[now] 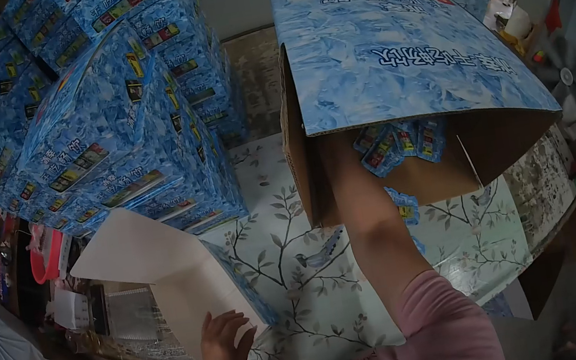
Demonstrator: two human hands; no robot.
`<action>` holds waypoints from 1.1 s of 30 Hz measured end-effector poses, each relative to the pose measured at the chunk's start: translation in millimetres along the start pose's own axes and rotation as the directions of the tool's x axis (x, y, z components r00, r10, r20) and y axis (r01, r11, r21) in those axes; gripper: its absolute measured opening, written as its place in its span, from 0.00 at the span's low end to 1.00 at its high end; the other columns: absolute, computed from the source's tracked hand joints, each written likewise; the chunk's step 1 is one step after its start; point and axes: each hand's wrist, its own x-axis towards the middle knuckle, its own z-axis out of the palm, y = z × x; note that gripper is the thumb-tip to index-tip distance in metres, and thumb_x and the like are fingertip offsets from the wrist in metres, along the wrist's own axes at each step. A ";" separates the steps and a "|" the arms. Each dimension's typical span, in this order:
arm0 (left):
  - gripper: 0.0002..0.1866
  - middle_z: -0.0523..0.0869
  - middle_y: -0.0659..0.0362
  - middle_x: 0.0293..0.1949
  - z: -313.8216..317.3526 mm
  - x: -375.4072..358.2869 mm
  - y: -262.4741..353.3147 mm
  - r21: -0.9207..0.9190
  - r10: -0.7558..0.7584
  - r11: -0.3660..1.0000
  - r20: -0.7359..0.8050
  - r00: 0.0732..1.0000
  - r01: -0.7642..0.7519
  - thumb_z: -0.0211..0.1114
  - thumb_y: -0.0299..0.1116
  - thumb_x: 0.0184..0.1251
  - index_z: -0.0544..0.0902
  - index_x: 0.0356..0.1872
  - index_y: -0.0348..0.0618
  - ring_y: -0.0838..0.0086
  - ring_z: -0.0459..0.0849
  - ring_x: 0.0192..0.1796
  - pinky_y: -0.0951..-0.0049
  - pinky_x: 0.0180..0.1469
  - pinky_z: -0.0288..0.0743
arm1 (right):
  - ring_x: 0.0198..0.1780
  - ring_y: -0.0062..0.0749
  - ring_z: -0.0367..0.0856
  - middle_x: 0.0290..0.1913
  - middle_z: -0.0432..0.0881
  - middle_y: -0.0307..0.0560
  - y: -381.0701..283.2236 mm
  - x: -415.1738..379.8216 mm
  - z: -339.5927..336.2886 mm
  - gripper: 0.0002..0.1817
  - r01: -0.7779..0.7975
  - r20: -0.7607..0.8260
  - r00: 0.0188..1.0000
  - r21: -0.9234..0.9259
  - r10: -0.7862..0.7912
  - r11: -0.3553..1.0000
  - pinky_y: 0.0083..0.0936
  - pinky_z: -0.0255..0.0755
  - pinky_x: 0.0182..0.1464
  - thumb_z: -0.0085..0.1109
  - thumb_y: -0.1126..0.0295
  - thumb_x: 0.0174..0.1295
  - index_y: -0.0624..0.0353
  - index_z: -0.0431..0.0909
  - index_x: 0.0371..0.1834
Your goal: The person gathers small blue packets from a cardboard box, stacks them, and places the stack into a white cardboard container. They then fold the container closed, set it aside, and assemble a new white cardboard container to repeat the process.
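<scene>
My right forearm (368,205) reaches into a large cardboard box (386,38) lying on its side, its outside printed with a blue ice pattern. The right hand itself is hidden inside. Beside the arm, several small blue printed sachets (405,140) show at the box's opening, and another sachet (405,207) lies just below its edge. My left hand (225,346) is at the lower middle, fingers apart and nothing in them. It overlaps the near end of an open small carton (186,292), white inside and blue outside.
Blue ice-patterned cartons (103,140) are stacked high on the left. A floral tablecloth (303,282) with a bird print covers the tabletop. A red-pink basket (46,253) stands at the far left, and a fan (567,78) at the right.
</scene>
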 end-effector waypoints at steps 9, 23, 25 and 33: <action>0.11 0.84 0.58 0.43 3.5 -0.3 9.5 -0.075 0.005 0.997 0.027 1.000 -0.003 0.71 0.30 0.52 0.82 0.37 0.45 0.61 0.82 0.48 0.48 0.61 0.66 | 0.62 0.39 0.67 0.62 0.69 0.47 10.3 56.4 -32.9 0.26 0.014 0.110 0.993 0.252 -0.043 0.968 0.36 0.61 0.65 0.38 0.54 0.71 0.57 0.62 0.67; 0.12 0.83 0.58 0.44 10.1 -22.9 54.8 -0.194 0.261 0.949 0.050 0.964 -0.247 0.69 0.30 0.52 0.81 0.39 0.46 0.63 0.82 0.48 0.51 0.58 0.69 | 0.51 0.38 0.77 0.56 0.75 0.45 -110.7 -130.3 -17.2 0.31 -0.221 -0.289 0.957 -0.677 0.023 0.702 0.34 0.75 0.49 0.65 0.75 0.51 0.60 0.66 0.61; 0.12 0.83 0.56 0.45 21.7 -25.0 62.0 -0.293 0.373 0.892 0.049 0.926 -0.344 0.68 0.30 0.54 0.80 0.40 0.45 0.61 0.81 0.49 0.54 0.58 0.71 | 0.49 0.39 0.79 0.55 0.75 0.47 -143.5 -193.5 15.7 0.33 -0.366 -0.388 0.917 -0.733 0.089 0.574 0.35 0.76 0.47 0.67 0.76 0.49 0.61 0.66 0.60; 0.34 0.68 0.42 0.64 113.7 16.3 63.1 -0.348 0.169 0.909 -0.193 0.967 -0.229 0.70 0.39 0.55 0.68 0.62 0.40 0.47 0.66 0.65 0.55 0.64 0.64 | 0.48 0.37 0.81 0.51 0.78 0.52 -202.5 -330.5 -8.3 0.29 -0.379 -0.254 0.847 -0.904 0.467 0.197 0.33 0.77 0.48 0.68 0.66 0.55 0.66 0.68 0.57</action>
